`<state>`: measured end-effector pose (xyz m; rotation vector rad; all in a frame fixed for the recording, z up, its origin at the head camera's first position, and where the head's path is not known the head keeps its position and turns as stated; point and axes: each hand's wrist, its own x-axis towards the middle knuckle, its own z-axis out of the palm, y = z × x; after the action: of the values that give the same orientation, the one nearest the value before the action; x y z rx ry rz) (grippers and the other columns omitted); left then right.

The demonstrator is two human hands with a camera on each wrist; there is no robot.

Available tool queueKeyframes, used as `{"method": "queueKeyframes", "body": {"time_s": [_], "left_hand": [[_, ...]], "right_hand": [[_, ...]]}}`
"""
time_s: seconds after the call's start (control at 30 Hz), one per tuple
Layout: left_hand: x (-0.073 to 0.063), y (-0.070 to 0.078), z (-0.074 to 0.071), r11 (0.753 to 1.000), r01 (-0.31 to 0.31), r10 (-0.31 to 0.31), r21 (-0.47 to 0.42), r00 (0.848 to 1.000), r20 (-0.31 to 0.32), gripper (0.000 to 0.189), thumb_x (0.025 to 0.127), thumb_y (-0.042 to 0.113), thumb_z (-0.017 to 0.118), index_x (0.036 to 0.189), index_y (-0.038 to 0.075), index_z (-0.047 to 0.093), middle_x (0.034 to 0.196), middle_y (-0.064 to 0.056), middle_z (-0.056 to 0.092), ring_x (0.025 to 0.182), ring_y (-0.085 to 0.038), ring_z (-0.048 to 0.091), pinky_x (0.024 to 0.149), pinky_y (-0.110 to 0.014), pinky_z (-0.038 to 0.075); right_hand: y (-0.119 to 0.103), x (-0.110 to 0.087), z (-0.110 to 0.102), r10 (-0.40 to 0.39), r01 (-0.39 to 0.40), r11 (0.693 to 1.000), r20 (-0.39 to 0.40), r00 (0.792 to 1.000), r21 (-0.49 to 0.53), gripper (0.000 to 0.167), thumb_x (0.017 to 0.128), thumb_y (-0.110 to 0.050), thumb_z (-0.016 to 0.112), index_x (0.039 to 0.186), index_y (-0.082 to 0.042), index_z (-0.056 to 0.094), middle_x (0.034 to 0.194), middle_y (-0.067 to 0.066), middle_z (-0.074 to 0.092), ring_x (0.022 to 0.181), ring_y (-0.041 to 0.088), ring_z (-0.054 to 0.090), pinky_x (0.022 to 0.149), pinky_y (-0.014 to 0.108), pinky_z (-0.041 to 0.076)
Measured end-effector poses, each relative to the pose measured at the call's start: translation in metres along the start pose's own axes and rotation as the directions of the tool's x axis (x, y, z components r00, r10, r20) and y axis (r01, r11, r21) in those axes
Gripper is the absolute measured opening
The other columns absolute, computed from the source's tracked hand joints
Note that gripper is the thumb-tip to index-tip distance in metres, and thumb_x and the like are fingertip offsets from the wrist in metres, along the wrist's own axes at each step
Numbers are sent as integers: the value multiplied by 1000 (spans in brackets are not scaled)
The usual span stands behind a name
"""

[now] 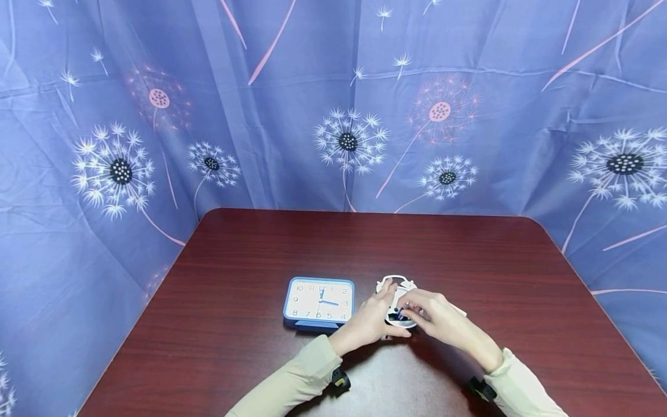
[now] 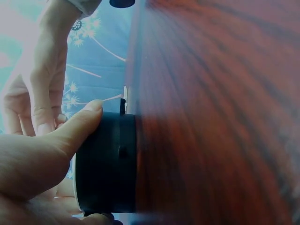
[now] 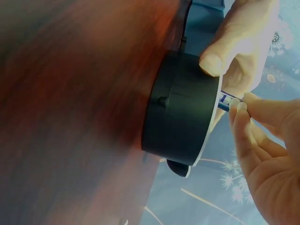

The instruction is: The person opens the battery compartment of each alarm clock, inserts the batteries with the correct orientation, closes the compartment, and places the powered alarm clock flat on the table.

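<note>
A small round alarm clock [image 1: 394, 295], white on top with a handle and bells at its far end, lies flat on the table. Its side wall [image 3: 180, 108] looks dark in the wrist views. My left hand [image 1: 367, 321] holds it from the left, thumb against the near side and fingers over the far part. Between thumb and fingertips my right hand [image 1: 440, 318] pinches a slim blue battery [image 3: 225, 99], which sticks up from the clock's upper face. The battery's lower end is hidden inside the clock.
A blue rectangular clock [image 1: 319, 301] with a white dial stands just left of my left hand. A small white piece [image 1: 460, 311] shows behind my right wrist. The dark red wooden table [image 1: 234, 255] meets a blue dandelion-print curtain [image 1: 292, 116] at its back edge.
</note>
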<state>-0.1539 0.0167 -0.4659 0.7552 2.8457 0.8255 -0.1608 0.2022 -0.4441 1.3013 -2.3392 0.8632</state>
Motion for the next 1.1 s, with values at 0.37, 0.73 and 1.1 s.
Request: {"method": "queueKeyframes", "body": {"time_s": [0.37, 0.73, 1.1], "left_hand": [[0, 1, -1, 1000, -3, 3, 4, 1000, -3, 101, 76, 49, 78, 149, -2, 31, 157, -17, 27, 135, -35, 43, 104, -42, 45], [0, 0, 1, 1000, -9, 10, 11, 1000, -15, 102, 75, 50, 78, 148, -3, 31, 157, -18, 29, 134, -35, 45, 102, -41, 47], [0, 1, 1, 1000, -17, 17, 10, 999, -32, 101, 74, 49, 79, 148, -3, 33, 156, -19, 31, 131, -34, 49, 101, -38, 48]], "right_hand": [[1, 2, 1, 1, 0, 999, -48, 999, 38, 13, 80, -5, 75, 80, -11, 64, 73, -5, 65, 66, 0, 59, 60, 9, 47], [-5, 1, 7, 37, -42, 998, -94, 995, -55, 30, 64, 3, 83, 69, -15, 60, 62, -10, 58, 58, -7, 48, 51, 8, 40], [-6, -2, -7, 281, -274, 958, 85, 956, -91, 21, 74, -8, 80, 72, -19, 62, 64, -11, 64, 59, -6, 53, 51, 15, 44]]}}
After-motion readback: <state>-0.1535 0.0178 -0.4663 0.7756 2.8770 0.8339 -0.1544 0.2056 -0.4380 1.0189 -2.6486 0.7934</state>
